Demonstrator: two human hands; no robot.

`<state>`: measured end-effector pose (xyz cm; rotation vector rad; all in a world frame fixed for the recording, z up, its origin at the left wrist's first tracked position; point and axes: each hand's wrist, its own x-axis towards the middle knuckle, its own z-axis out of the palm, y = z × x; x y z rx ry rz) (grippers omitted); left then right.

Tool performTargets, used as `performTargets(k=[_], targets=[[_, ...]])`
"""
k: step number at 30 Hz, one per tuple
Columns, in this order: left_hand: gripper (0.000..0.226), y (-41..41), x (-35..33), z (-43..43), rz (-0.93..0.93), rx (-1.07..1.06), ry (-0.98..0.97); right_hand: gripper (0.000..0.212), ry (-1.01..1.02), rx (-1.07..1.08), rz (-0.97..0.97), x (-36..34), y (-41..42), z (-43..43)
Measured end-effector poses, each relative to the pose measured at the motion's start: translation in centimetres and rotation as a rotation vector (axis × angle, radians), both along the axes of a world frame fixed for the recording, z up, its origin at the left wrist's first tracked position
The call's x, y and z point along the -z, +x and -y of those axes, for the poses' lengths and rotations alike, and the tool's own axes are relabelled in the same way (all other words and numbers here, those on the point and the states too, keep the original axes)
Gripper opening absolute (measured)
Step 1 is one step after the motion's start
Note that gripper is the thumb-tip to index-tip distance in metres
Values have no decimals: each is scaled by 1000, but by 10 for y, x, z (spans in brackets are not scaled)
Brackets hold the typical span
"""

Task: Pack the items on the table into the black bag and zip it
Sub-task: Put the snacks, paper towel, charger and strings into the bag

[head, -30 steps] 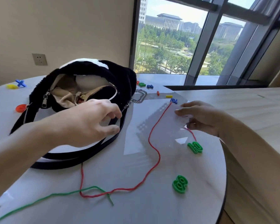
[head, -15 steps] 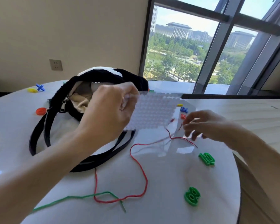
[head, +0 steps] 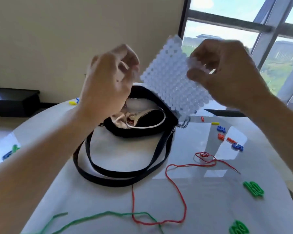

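Head view: a white round table (head: 108,200) stands beside a beige wall (head: 74,39) and a window (head: 226,31). The open black bag (head: 142,130) lies toward the table's far edge. The white studded sheet (head: 169,81) hangs above the bag. Right hand (head: 226,73) fingers pinch its right edge. Left hand (head: 108,80) fingers curl at its left edge; grip cannot be determined.
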<state>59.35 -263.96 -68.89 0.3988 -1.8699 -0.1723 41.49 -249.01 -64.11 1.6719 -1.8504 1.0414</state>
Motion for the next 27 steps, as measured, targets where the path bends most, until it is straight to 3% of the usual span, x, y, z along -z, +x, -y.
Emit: performTargets(k=[3, 5, 7, 9, 11, 14, 18, 23, 25, 27], targets=[[11, 14, 27, 38, 286, -243, 221, 35, -178, 26, 173, -1, -12, -2], [14, 18, 51, 50, 514, -274, 337, 54, -191, 15, 307, 8, -13, -2], [22, 17, 67, 54, 658, -283, 356, 53, -97, 25, 448, 17, -13, 2], [36, 13, 74, 58, 725, -344, 365, 35, 79, -20, 640, 26, -9, 13], [45, 8, 73, 62, 728, -411, 389, 21, 253, -87, 839, 42, 0, 28], [38, 3, 68, 62, 661, -419, 392, 16, 376, -111, 1034, 73, 16, 55], [28, 5, 54, 62, 555, -303, 312, 17, 206, -71, 1268, 94, 19, 88], [39, 7, 44, 60, 584, -226, 267, 37, -104, 48, 1242, 100, 17, 128], [38, 6, 40, 58, 588, -229, 259, 49, -107, -1, 1223, 103, 26, 145], [34, 4, 34, 55, 578, -245, 244, 38, -40, -66, 1180, 105, 38, 161]])
